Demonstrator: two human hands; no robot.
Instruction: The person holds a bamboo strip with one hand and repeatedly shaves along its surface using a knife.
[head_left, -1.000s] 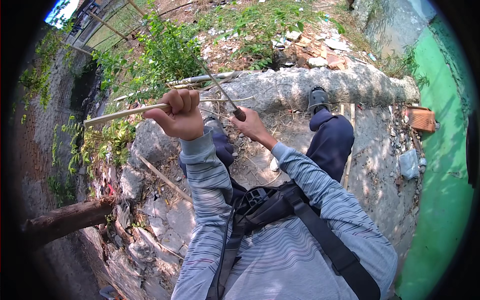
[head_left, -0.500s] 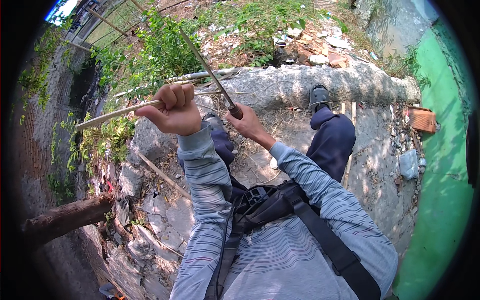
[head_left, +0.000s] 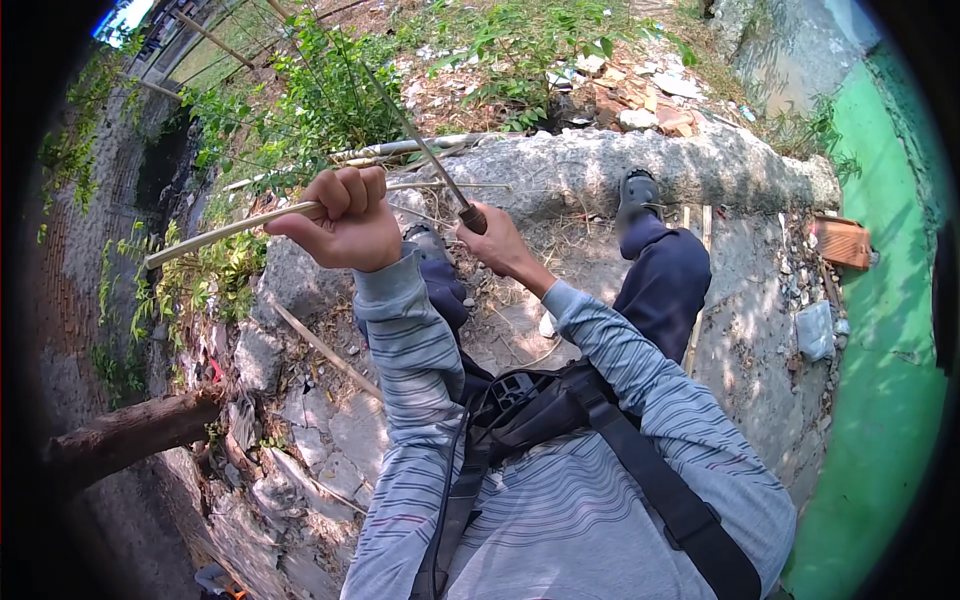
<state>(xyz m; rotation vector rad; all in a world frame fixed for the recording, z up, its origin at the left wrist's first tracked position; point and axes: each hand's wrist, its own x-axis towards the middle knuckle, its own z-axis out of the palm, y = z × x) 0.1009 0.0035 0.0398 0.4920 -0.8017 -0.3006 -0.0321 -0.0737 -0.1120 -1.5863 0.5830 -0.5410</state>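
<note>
My left hand is closed around a pale bamboo strip. One end of the strip sticks out to the left, while its thin far end passes to the right beyond my fist. My right hand grips the brown handle of a long-bladed knife, its blade slanting up and away to the left. The blade crosses the strip just right of my left fist; I cannot tell whether the edge is biting into it.
Under me is rough concrete with a raised ledge ahead. Another bamboo strip lies at left, above a log. Leafy plants and rubble grow and lie beyond. At right are an orange brick and a green surface.
My left hand and the bamboo strip have shifted very slightly left, the strip's near end dipping a little. The knife has barely moved, and both grips are the same.
</note>
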